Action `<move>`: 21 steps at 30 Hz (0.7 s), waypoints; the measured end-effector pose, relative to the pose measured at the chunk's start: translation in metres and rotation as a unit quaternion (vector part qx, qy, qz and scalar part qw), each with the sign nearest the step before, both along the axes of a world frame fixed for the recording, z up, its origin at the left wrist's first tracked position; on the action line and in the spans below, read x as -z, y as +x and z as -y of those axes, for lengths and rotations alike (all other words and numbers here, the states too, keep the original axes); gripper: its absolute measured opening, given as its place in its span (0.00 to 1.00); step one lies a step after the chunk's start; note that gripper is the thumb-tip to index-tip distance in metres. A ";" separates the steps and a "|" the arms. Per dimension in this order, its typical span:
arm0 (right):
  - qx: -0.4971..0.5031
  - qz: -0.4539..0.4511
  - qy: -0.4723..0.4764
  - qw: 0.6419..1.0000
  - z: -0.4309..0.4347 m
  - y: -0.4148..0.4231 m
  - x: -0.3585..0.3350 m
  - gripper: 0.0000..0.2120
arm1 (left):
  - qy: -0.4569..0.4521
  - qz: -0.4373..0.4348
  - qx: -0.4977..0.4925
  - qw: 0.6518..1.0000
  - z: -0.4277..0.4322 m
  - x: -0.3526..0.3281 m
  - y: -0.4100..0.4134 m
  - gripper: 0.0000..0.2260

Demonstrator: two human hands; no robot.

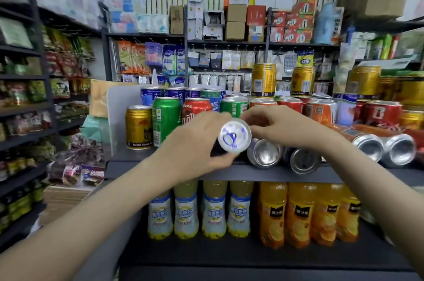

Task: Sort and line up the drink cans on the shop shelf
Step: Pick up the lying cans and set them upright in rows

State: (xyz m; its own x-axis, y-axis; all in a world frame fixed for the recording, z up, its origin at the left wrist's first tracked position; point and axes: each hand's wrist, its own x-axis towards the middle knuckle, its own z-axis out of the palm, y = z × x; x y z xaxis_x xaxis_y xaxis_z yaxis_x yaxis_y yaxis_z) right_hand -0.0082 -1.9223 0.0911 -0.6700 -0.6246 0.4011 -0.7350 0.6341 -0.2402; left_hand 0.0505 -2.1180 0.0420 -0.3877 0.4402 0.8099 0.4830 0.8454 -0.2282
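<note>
Shelf [263, 176] across the middle of the frame carries the whole stock. The upright cans [166, 120] stand in mixed colours at centre left and along the back, and the lying cans [263, 153] rest on their sides at centre right, with their concave bottoms facing the camera.

The held can [234, 136] is at frame centre, just above the shelf's front edge. It is tipped flat, so its long axis runs from front to back. Its lid, with a blue pull tab, points at the camera, and its dark body points toward the back rows.

It looks like a thin metal can, likely sealed and full. That would make it fairly heavy, smooth, apt to roll, and easy to dent if squeezed. The mid-body is the sound place to take hold, not the lid.

The left hand [195, 143] wraps its fingers round the body from the left. The right hand [275, 124] has curled fingertips at the upper right of the rim. Whether it pinches the rim or only steadies it cannot be told.
</note>
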 end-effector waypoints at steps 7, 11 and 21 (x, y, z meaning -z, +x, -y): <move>0.004 0.038 -0.004 0.999 -0.003 -0.001 -0.004 0.10 | 0.129 0.136 -0.050 0.981 -0.008 -0.055 -0.017 0.14; 0.003 0.049 -0.013 0.999 -0.003 -0.002 -0.005 0.10 | 0.130 0.201 -0.099 0.966 -0.002 -0.069 -0.029 0.17; 0.050 0.006 -0.013 0.999 -0.006 -0.018 -0.027 0.10 | 0.044 0.224 -0.185 0.956 0.000 -0.092 -0.046 0.16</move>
